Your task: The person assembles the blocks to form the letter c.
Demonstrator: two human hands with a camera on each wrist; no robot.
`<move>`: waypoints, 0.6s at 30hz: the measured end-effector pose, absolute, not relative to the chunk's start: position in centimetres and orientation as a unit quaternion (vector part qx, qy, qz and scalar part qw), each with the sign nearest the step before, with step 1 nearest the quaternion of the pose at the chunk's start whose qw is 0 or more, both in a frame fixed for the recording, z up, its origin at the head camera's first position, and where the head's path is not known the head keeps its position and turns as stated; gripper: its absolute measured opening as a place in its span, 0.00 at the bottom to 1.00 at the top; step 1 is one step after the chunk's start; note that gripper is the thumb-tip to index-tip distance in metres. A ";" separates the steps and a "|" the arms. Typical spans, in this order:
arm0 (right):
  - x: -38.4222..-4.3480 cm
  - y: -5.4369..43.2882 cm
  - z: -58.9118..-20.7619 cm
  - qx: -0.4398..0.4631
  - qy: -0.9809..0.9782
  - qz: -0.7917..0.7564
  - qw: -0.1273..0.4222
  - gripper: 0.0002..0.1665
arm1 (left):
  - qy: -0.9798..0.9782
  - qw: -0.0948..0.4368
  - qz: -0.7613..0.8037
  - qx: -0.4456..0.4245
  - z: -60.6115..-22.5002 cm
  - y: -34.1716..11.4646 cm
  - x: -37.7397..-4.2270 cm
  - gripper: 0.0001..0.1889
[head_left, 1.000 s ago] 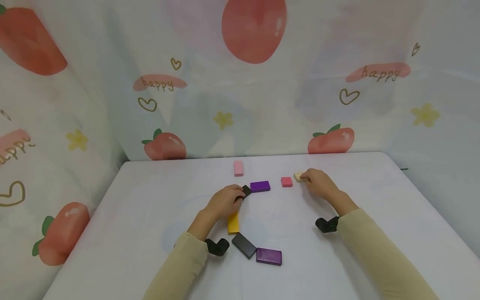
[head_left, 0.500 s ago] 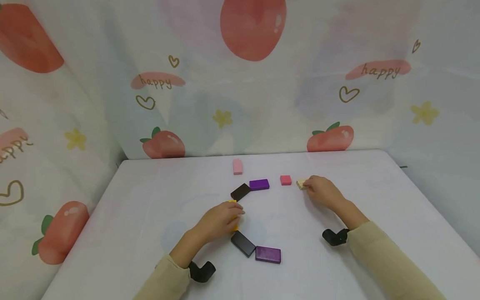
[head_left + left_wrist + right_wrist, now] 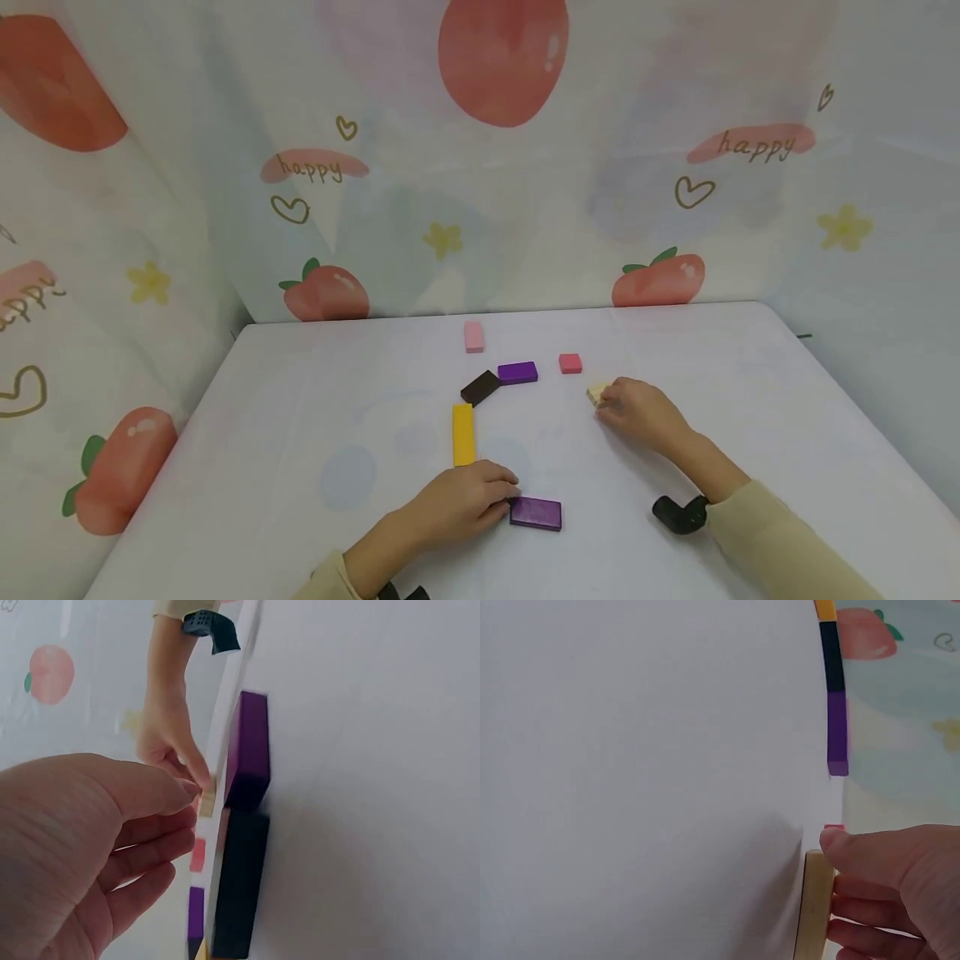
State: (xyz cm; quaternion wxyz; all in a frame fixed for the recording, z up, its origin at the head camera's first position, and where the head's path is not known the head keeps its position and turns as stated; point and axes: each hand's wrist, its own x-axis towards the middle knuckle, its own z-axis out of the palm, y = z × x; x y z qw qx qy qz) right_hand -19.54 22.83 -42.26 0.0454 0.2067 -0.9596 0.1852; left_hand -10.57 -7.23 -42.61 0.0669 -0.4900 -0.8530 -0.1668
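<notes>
My left hand (image 3: 463,502) hovers over the near part of the row, fingers loosely bent. Its fingertips lie close to the left end of a purple block (image 3: 536,513). From the head it hides the dark grey block, though the left wrist view shows that dark block (image 3: 241,885) end to end with the purple one. No block shows between the left fingers. My right hand (image 3: 645,417) holds a pale wooden block (image 3: 596,394) at the table's right middle. In the right wrist view, the thumb is at one end of this pale block (image 3: 816,904) and the fingers lie along its side.
A yellow block (image 3: 463,435), a dark brown block (image 3: 480,387) and a violet block (image 3: 517,372) continue the curved row. Behind them are a light pink block (image 3: 474,337) and a small red-pink block (image 3: 570,363). A printed cloth (image 3: 517,275) backs the white table (image 3: 300,400).
My left hand has moved from the dark brown block past the yellow one toward the near purple block. My right hand has brought the pale block nearer to me, away from the red-pink block.
</notes>
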 end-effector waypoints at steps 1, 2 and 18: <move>-19.3 22.8 -42.3 0.205 -0.960 0.185 0.043 0.11 | -0.849 0.072 -0.165 -0.496 -42.7 -7.0 -10.4 0.08; -19.1 22.7 -42.3 0.204 -0.961 0.184 0.043 0.13 | -0.847 0.074 -0.163 -0.500 -42.8 -6.8 -10.2 0.08; -16.6 21.3 -42.7 0.207 -0.959 0.176 0.080 0.10 | -0.841 0.047 -0.163 -0.514 -43.2 -5.7 -9.6 0.10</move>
